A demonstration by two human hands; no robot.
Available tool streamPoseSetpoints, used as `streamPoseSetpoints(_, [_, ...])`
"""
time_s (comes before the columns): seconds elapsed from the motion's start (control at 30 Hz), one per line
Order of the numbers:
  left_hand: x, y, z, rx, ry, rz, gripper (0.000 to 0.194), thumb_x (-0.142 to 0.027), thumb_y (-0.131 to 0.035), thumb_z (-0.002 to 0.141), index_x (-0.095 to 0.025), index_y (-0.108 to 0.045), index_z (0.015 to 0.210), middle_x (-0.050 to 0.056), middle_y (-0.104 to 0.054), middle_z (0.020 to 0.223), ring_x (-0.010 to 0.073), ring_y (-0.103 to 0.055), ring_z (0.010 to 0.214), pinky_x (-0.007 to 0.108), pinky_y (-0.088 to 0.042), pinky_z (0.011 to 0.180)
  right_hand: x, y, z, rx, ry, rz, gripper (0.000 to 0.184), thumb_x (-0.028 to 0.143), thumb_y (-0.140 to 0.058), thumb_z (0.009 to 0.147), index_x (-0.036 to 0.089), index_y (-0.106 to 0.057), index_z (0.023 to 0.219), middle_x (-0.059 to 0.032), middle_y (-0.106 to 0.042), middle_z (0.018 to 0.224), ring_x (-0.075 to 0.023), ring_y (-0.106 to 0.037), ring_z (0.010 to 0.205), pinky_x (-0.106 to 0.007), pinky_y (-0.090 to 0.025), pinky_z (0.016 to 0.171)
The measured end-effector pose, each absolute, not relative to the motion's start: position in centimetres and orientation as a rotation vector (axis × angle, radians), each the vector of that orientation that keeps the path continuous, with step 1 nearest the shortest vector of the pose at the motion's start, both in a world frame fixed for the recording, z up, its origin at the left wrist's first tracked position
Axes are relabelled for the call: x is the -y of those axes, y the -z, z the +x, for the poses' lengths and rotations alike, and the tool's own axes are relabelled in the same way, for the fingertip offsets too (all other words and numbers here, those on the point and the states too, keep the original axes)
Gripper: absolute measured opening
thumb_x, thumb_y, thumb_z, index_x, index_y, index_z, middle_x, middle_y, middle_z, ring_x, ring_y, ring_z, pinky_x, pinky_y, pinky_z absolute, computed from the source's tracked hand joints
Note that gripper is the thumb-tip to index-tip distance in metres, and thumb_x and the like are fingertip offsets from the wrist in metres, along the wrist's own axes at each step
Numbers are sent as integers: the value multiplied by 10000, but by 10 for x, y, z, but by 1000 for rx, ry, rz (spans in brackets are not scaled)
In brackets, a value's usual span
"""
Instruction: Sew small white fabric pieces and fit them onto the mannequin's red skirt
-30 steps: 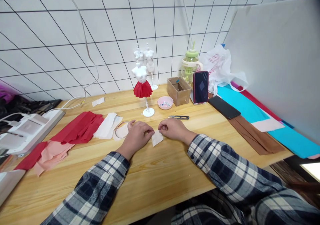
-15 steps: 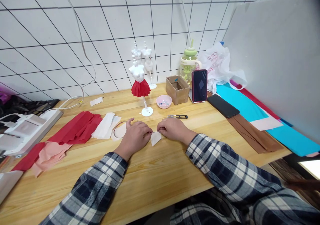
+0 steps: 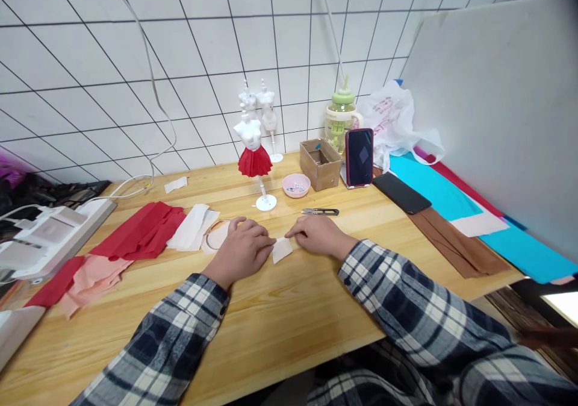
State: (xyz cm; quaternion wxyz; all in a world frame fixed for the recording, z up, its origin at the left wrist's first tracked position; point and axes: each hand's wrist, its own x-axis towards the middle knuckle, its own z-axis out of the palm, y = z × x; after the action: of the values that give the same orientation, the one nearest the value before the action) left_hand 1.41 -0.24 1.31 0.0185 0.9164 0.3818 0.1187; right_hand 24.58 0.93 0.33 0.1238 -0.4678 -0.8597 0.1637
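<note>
1. Now the left hand (image 3: 246, 246) has its thumb and forefinger close together at the upper left corner of a small white piece (image 3: 282, 249); whether they pinch it or press it down, I cannot tell.
2. Across from it, the right hand (image 3: 318, 235) sets an extended forefinger at the upper right corner, the other fingers curled; its hold cannot be made out either.
3. Half a second ago the right fingertips were bunched at that corner and the top edge looked drawn taut; now the forefinger points out and the piece seems to lie flatter on the wooden table (image 3: 289, 309), still between the hands.
4. Just beyond the right hand lie black-handled snips (image 3: 320, 211), and beside the left hand a thin ring (image 3: 207, 235).
5. Farther back stand a pink bowl (image 3: 296, 194) of small beads and a white dress form (image 3: 249, 134) in a red skirt (image 3: 255, 162).
6. Red print on the plastic bag (image 3: 388, 114) and green marks on the bottle (image 3: 338, 135) are too small to read.
7. A phone (image 3: 360, 156), propped upright, shows a diamond shape.
</note>
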Motion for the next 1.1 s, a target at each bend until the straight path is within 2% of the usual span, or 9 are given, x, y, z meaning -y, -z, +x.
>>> streamPoseSetpoints(0.17, [0,-9,12,-1226,-370,2837,256,-299,-471,924,-271,-725,917,48,-696,898,235,-562,917,495,-277,978,-16,7,249,2234,-588,-1307,322,155,-513,859,253,-731,1076,-15,-734,938,-145,-622,850,-256,-427,764])
streamPoseSetpoints(0.3, [-2,-7,12,-1279,-413,2811,264,-308,-462,934,-248,-715,883,47,-704,875,233,-564,903,470,-303,942,-10,4,243,2424,-524,-1093,301,140,-527,830,244,-764,984,-23,-730,912,-155,-630,853,-257,-415,749])
streamPoseSetpoints(0.43, [-6,-2,10,-1350,-464,2753,258,-334,-479,928,-238,-715,887,51,-713,897,236,-574,905,438,-337,891,-4,4,240,2555,-484,-1066,321,132,-522,817,259,-767,980,-19,-729,900,-160,-637,815,-260,-402,688])
streamPoseSetpoints(0.67, [-8,-9,-4,-1494,-509,2681,288,-364,-467,918,-230,-718,969,58,-713,944,243,-584,943,411,-368,885,-11,6,243,2432,-557,-1053,299,126,-529,841,225,-762,1000,-27,-738,911,-148,-645,841,-252,-431,749])
streamPoseSetpoints(0.87, [-9,-27,-58,-1791,-71,2481,245,-434,-563,774,-291,-708,910,32,-663,1110,313,-532,1056,448,-365,860,-18,9,248,2244,-515,-1153,287,114,-522,844,223,-757,966,-22,-748,952,-162,-656,890,-278,-451,808])
streamPoseSetpoints(0.93, [-10,-27,-71,-1800,14,2408,269,-436,-588,729,-290,-693,929,31,-660,1119,327,-526,1098,421,-383,832,-18,10,248,2227,-526,-1188,278,125,-520,849,228,-755,956,-16,-748,968,-166,-660,900,-287,-455,819])
streamPoseSetpoints(1.1, [-11,-21,-74,-1707,-59,2227,256,-321,-510,760,-256,-634,974,-16,-679,848,192,-618,772,288,-419,687,-19,11,247,2236,-549,-1205,275,124,-518,842,227,-753,940,-21,-746,965,-177,-658,922,-295,-463,817])
